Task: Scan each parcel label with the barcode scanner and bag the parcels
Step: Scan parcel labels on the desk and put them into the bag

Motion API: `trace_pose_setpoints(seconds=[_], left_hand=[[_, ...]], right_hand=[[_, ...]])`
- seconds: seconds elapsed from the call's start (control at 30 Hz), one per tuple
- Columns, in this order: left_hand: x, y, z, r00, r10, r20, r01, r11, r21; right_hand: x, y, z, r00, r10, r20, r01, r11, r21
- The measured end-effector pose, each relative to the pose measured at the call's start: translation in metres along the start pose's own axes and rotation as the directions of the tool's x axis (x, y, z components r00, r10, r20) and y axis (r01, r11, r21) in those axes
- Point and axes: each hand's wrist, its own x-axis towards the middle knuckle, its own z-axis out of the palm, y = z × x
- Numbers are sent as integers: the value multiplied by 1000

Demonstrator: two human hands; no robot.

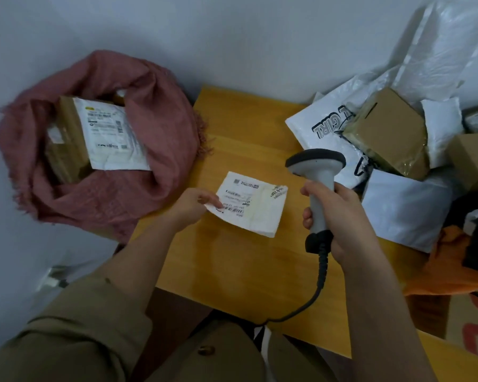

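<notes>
A yellow wooden table point(232, 271) fills the middle of the room's corner, set against a pale wall. To its left on the floor slumps a dusty pink woven bag point(160, 128), its mouth open wide, with a brown box point(64, 144) and a white labelled parcel point(108, 136) lying inside it. On the right end of the table a heap of waiting parcels spills over: a clear plastic sack point(436, 51) rising behind them, a white mailer printed with black letters point(318, 125), a taped brown carton point(387, 133) tilted on top of it, and a plain white mailer point(403, 213) nearer the person. An orange bag point(450, 268) lies at the table's right edge.

The person wears an olive sleeve point(75, 326) on the left arm. Their right hand point(340, 213) is wrapped firmly around the handle of a grey barcode scanner point(318, 172), its dark head pointing away toward the left, its cable point(319, 282) trailing down off the near edge. The left hand point(196, 202) pinches the near-left corner of a small white parcel point(254, 208) lying flat on the table, label up, just left of the scanner, thumb pressed beside the barcode point(232, 210).
</notes>
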Motion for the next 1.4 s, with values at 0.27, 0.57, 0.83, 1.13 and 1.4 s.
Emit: trace_pose_setpoints(seconds=[0.27,0.57,0.83,1.13,1.4], left_hand=[[0,-44,33,992,-4,-127,19,993,116],[-3,-43,78,946,-223,-237,245,967,70],[16,-9,48,955,101,-280,44,883,468],[-1,-52,80,993,-19,117,-75,661,746],[11,-48,62,895,169,413,-427,590,685]], right_hand=[[5,12,13,994,100,46,-91,980,-177],[0,5,28,979,171,114,-135,953,-271],[2,3,17,984,152,95,-127,965,-227],[9,8,12,982,183,53,-170,967,-191],[10,9,19,979,189,71,-173,968,-183]])
